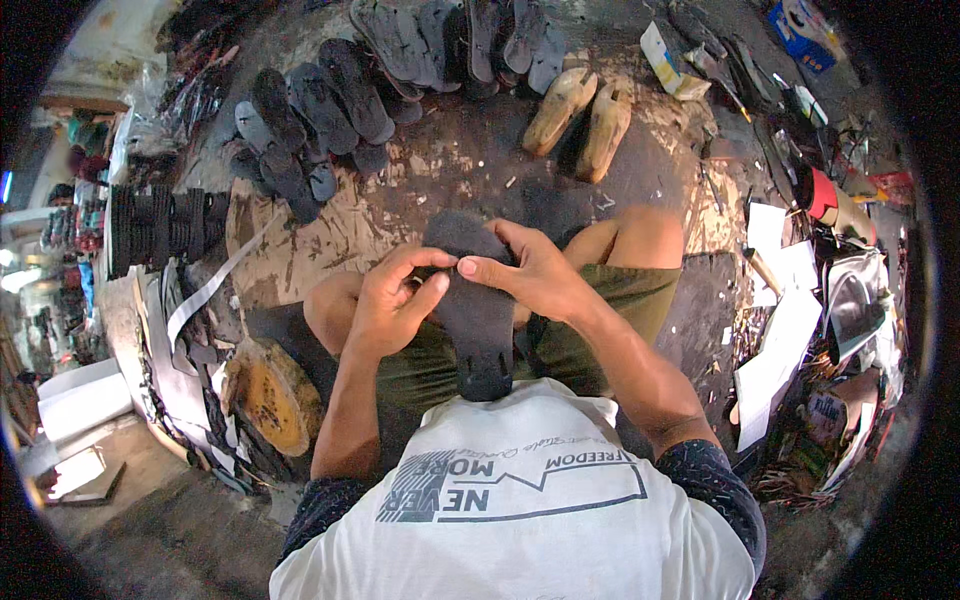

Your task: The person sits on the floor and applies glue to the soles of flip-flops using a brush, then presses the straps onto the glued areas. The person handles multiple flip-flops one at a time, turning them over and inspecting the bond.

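A dark sandal sole [478, 325] stands lengthwise between my knees, its narrow slotted end against my shirt and its wide end pointing away. My right hand [540, 272] grips its right side, thumb laid across the upper face and the other fingers at the far edge. Curled at the left edge is my left hand [385, 300], its index finger and thumb bent close together beside my right thumb tip. Whatever may be between those left fingers is too small to see.
Several dark sandal soles [320, 110] lie in an arc ahead. Two wooden shoe lasts [605, 125] rest at the far right of them. A round wooden block [270, 397] and a white strip [215, 272] are on the left. White sheets [775, 350] and scraps clutter the right.
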Demonstrator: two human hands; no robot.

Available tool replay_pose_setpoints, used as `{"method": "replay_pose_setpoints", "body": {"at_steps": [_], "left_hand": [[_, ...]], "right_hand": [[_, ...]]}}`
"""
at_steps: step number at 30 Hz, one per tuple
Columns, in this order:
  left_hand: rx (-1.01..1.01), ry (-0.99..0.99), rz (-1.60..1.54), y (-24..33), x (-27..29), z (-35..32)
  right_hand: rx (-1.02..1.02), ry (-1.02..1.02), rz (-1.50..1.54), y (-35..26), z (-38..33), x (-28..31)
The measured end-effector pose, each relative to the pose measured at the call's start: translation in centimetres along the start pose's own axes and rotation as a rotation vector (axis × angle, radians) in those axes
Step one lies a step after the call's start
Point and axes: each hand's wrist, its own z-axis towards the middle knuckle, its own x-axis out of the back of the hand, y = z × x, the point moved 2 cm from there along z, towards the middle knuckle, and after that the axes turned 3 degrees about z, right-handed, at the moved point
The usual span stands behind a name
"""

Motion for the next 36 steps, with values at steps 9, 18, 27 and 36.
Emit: {"method": "replay_pose_setpoints", "body": {"at_steps": [9, 18, 27, 36], "left_hand": [[-0.031, 0.284, -0.193, 0.4, -2.9, 0.4], [-0.109, 0.181, 0.849, -3.1, -4.5, 2.2], [0.227, 0.383, -0.479, -5.4, 3.2, 2.7], [0.03, 0.757, -0.065, -10.3, 8.2, 5.0]], "right_hand": [[0.176, 0.101, -0.236, 1.2, 0.1, 0.0], [0.233, 0.342, -0.205, 1.0, 8.4, 1.9], [0.011, 1.24, -0.71, 14.6, 20.2, 17.8], [0.273, 0.43, -0.17, 3.0, 2.6, 2.8]]}}
